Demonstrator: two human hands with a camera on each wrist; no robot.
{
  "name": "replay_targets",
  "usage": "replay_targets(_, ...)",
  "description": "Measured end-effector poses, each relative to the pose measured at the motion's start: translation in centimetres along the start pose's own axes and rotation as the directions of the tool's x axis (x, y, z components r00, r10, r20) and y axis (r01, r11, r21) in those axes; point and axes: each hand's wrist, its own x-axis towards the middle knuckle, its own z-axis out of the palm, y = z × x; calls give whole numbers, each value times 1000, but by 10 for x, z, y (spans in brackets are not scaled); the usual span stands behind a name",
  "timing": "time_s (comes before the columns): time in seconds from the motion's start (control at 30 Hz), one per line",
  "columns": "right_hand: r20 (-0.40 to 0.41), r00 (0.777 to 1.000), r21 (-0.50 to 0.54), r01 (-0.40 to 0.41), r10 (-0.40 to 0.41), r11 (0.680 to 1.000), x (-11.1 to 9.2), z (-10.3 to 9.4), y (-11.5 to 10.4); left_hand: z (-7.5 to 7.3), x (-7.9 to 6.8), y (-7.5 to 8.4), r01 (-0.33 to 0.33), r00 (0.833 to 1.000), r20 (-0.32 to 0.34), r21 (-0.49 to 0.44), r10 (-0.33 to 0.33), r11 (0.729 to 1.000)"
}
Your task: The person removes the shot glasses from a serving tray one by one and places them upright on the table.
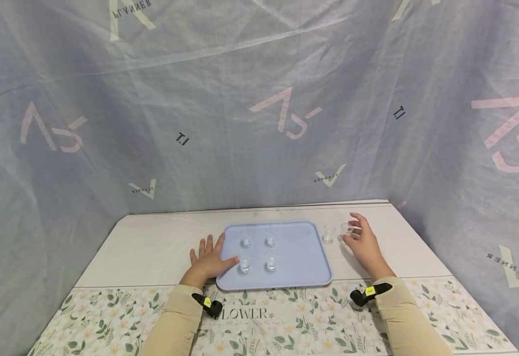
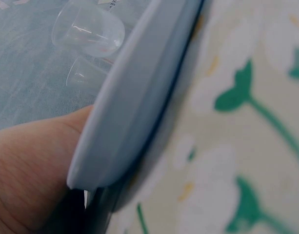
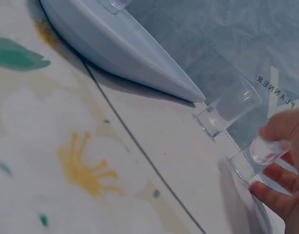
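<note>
My right hand [image 1: 365, 251] curls its thumb and fingers round a small clear shot glass [image 3: 243, 168] to the right of the tray. Just left of that one, a second clear shot glass [image 1: 328, 234] stands upright on the white tabletop, apart from the fingers. The light-blue tray [image 1: 297, 269] bears several similar shot glasses on its left half, in two rows. At the tray's left edge lies my left hand [image 1: 208, 262], fingers spread. Its thumb reaches over the rim, the tip close beside the front-left shot glass [image 1: 245, 262].
A floral cloth [image 1: 250, 326] covers the front of the table [image 1: 152, 247]. Grey-blue printed curtains [image 1: 241, 123] hang behind it and at both sides. Each wrist wears a black strap with a small camera [image 1: 215, 309].
</note>
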Motion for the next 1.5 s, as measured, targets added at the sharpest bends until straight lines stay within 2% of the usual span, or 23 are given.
replay_targets(0.1, -31, 999, 24, 15, -14, 1000, 2, -2, -3, 0, -1, 1, -8, 1000, -1, -8, 8, 1000)
replay_targets(0.23, -112, 989, -12, 94, -95, 996, 3, 0, -15, 0, -3, 0, -5, 1000, 4, -11, 5, 1000)
replay_targets(0.47, -224, 940, -52, 253, -258, 966, 9, 17, -52, 0, -1, -2, -7, 1000, 0, -17, 7, 1000)
replay_targets(0.57, -230, 926, -46, 297, -299, 954, 12, 30, -65, -1, -2, -1, -10, 1000, -1, -18, 10, 1000)
replay_targets(0.77, -182, 933, 38, 322, -311, 946, 13, 62, -80, -1, -2, -1, 0, 1000, 0, -16, 0, 1000)
replay_targets(1.0, -120, 954, 162, 293, -276, 942, 13, 92, -88, 0, -2, 0, 2, 1000, 2, -11, -2, 1000)
replay_targets(1.27, -26, 984, 255, 175, -174, 951, 8, 121, -91, 0, -1, 0, 1, 1000, 9, -23, -1, 1000)
replay_targets(1.5, 77, 991, 314, 84, -114, 946, 4, 138, -95, 3, 0, -3, -16, 1000, -14, -48, 15, 999)
